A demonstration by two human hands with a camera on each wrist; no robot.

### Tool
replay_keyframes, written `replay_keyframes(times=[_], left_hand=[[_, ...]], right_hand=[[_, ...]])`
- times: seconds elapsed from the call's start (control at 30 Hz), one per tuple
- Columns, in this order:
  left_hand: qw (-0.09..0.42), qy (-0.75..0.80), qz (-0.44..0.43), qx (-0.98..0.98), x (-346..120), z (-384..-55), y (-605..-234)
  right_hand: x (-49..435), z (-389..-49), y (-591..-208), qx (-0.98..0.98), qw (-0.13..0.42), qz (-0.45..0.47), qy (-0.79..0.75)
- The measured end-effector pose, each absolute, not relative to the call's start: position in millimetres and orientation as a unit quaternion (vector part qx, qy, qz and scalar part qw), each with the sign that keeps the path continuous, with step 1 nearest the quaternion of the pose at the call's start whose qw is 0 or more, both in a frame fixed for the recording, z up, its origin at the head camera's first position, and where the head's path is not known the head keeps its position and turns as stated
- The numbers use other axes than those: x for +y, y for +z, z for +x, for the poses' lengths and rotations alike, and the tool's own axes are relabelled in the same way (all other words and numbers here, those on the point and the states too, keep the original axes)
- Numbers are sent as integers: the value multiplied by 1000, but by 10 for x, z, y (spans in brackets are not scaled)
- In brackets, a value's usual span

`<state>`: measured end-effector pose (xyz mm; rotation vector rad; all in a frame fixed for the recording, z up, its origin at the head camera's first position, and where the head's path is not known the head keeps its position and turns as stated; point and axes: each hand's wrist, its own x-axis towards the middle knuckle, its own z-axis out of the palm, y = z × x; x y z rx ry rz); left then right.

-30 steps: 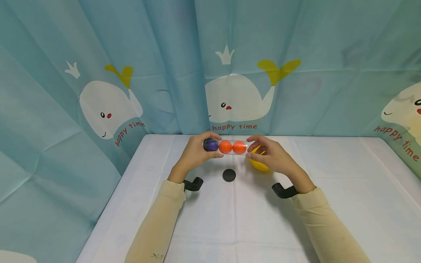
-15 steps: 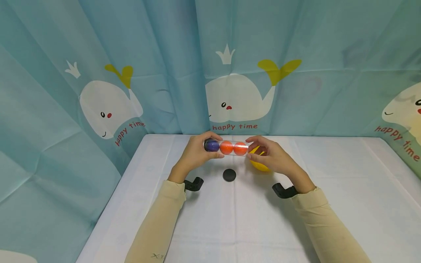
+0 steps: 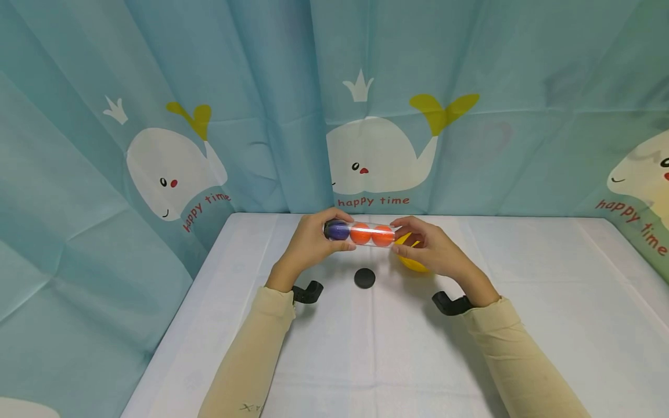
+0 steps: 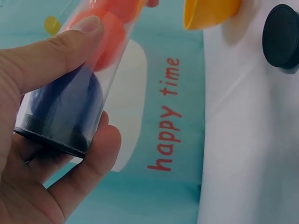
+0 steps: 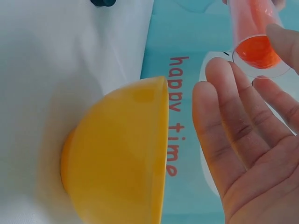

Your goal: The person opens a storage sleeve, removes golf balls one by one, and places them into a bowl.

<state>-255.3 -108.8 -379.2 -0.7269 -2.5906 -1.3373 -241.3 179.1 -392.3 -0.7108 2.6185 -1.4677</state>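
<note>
bowl [image 5: 117,154] and black disc [image 3: 364,278] near clear tube [image 3: 372,234], patterned curtain [image 3: 292,104] beyond table [image 3: 366,348]

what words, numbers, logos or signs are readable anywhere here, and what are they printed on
"happy time": on the curtain, below the left whale
"happy time": on the curtain, below the middle whale
"happy time": on the curtain, by the right whale
Small dark mark on the left sleeve: too small to read for sure
No readable text shows on the clear tube, black disc or yellow bowl.
</note>
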Motion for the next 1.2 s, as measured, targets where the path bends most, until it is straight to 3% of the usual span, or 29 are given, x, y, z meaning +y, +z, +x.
replay_keyframes(times=[1.2], left_hand=[[65, -460, -234, -854, -1123, -2585, -3825]], right_hand=[[1818, -2444, -3957, 839, 41, -221, -495]])
